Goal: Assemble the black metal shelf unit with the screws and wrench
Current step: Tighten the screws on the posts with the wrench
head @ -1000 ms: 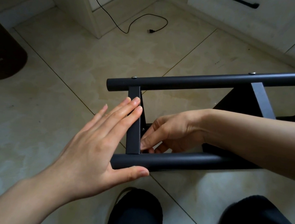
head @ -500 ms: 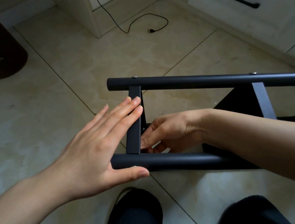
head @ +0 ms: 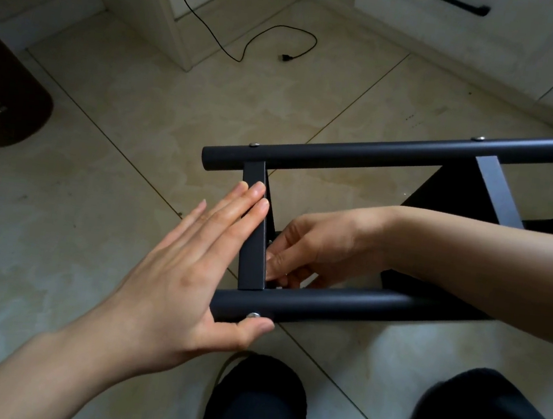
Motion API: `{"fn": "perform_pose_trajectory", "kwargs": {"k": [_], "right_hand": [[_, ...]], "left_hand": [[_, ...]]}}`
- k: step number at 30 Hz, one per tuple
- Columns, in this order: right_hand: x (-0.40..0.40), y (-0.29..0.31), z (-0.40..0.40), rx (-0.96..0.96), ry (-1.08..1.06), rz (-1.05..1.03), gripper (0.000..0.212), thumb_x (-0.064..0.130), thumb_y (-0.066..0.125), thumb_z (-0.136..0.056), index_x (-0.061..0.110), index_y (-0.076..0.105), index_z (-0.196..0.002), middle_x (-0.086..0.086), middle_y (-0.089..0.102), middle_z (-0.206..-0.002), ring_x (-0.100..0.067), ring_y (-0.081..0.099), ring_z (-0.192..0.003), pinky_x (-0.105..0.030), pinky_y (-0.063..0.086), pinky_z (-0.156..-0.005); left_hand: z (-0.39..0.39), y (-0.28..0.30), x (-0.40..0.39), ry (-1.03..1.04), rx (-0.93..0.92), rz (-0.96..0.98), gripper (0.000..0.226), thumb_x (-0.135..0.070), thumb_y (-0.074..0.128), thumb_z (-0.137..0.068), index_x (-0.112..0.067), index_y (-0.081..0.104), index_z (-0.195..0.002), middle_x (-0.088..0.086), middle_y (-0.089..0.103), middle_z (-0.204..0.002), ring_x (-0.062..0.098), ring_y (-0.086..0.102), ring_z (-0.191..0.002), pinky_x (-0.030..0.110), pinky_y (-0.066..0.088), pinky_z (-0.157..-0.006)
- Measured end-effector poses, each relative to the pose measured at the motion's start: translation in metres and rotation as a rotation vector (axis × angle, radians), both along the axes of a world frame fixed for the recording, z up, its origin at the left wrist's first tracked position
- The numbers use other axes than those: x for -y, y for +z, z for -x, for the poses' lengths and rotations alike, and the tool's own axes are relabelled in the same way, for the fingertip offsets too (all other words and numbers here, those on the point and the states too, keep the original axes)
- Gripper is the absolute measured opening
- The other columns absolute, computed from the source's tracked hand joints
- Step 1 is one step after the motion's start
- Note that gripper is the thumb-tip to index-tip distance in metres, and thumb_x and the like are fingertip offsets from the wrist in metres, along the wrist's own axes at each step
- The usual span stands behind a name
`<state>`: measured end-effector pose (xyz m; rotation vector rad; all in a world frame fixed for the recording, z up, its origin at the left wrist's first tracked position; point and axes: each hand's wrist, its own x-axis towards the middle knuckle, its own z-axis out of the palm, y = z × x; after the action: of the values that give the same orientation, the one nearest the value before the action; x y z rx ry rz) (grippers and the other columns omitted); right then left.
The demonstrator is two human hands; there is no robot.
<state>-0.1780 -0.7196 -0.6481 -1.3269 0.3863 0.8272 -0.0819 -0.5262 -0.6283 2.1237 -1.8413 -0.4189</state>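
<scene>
A person's knees [head: 254, 403] in dark trousers fill the bottom edge of the head view, above a pale tiled floor [head: 110, 142]. Just beyond them, the black metal shelf unit [head: 395, 154] lies on its side on the floor, its two round tubes running left to right. The near tube [head: 319, 303] carries a silver screw head [head: 252, 315] close to its left end; the far tube [head: 378, 152] shows two more on its upper side.

The left hand [head: 189, 268] is flat and open, fingers straight and together, laid against the outer face of the flat crossbar [head: 253, 241] that joins the two tubes at their left end, with the thumb pressed under the near tube just beside the screw head.

The right hand [head: 312, 248] reaches in from the right between the tubes, fingers curled and pinched together against the inner side of the crossbar, near its lower joint. It appears to pinch something small there, though the crossbar and the fingers hide what it is.

A second crossbar [head: 498, 189] stands further right, with a black panel behind it. Further off, a dark brown mat [head: 1, 102] lies at the left edge, a black power cord [head: 253, 41] trails over the tiles, and pale cabinets [head: 494, 37] with a black drawer handle [head: 459, 1] line the wall.
</scene>
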Motion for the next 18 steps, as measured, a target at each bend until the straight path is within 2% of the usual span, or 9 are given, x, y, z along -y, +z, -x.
{"fn": "perform_pose_trajectory", "kwargs": {"k": [5, 8, 11, 13, 16, 18], "right_hand": [[0.008, 0.025, 0.003, 0.179, 0.051, 0.225, 0.015, 0.018, 0.057, -0.098, 0.012, 0.070, -0.093, -0.001, 0.069, -0.083, -0.011, 0.060, -0.076, -0.025, 0.052, -0.073], [0.018, 0.045, 0.004, 0.274, -0.028, 0.426, 0.017, 0.019, 0.058, -0.097, 0.017, 0.074, -0.092, 0.003, 0.072, -0.076, -0.010, 0.065, -0.070, -0.025, 0.057, -0.072], [0.026, 0.063, 0.002, 0.527, -0.198, 0.667, 0.020, 0.018, 0.059, -0.096, 0.015, 0.075, -0.086, 0.001, 0.071, -0.069, -0.008, 0.066, -0.064, -0.024, 0.059, -0.065], [0.029, 0.064, -0.004, 0.701, -0.289, 0.910, 0.019, 0.018, 0.058, -0.094, 0.019, 0.076, -0.086, 0.003, 0.069, -0.069, -0.007, 0.065, -0.065, -0.021, 0.054, -0.064], [0.028, 0.055, -0.018, 0.793, -0.228, 1.241, 0.020, 0.019, 0.055, -0.095, 0.020, 0.074, -0.103, 0.011, 0.063, -0.088, -0.005, 0.056, -0.082, -0.019, 0.044, -0.078], [0.026, 0.047, -0.026, 0.772, -0.145, 1.322, 0.026, 0.025, 0.052, -0.098, 0.022, 0.067, -0.119, 0.006, 0.060, -0.107, -0.013, 0.054, -0.099, -0.027, 0.043, -0.091]], "left_hand": [[0.001, 0.001, 0.001, -0.001, 0.036, -0.015, 0.103, -0.072, 0.050, -0.081, -0.010, 0.022, -0.158, -0.001, 0.013, -0.167, 0.009, 0.004, -0.154, 0.036, 0.006, -0.122], [0.001, 0.001, 0.000, 0.000, 0.048, -0.020, 0.105, -0.074, 0.048, -0.081, -0.010, 0.020, -0.159, -0.001, 0.012, -0.168, 0.009, 0.003, -0.154, 0.037, 0.004, -0.122], [0.001, 0.002, 0.003, -0.001, 0.029, -0.011, 0.104, -0.075, 0.048, -0.081, -0.014, 0.016, -0.159, -0.003, 0.009, -0.168, 0.008, 0.001, -0.154, 0.036, 0.003, -0.123], [0.001, 0.002, 0.005, -0.001, 0.018, -0.003, 0.102, -0.075, 0.048, -0.081, -0.018, 0.014, -0.159, -0.004, 0.008, -0.168, 0.007, 0.001, -0.154, 0.036, 0.003, -0.123], [0.001, 0.002, 0.004, -0.008, 0.039, -0.008, 0.100, -0.076, 0.046, -0.083, -0.018, 0.018, -0.159, -0.002, 0.008, -0.168, 0.009, 0.001, -0.155, 0.037, 0.003, -0.123], [0.001, 0.001, 0.003, -0.014, 0.055, -0.006, 0.099, -0.077, 0.043, -0.084, -0.016, 0.021, -0.159, -0.001, 0.008, -0.168, 0.011, 0.001, -0.155, 0.037, 0.003, -0.122]]}}
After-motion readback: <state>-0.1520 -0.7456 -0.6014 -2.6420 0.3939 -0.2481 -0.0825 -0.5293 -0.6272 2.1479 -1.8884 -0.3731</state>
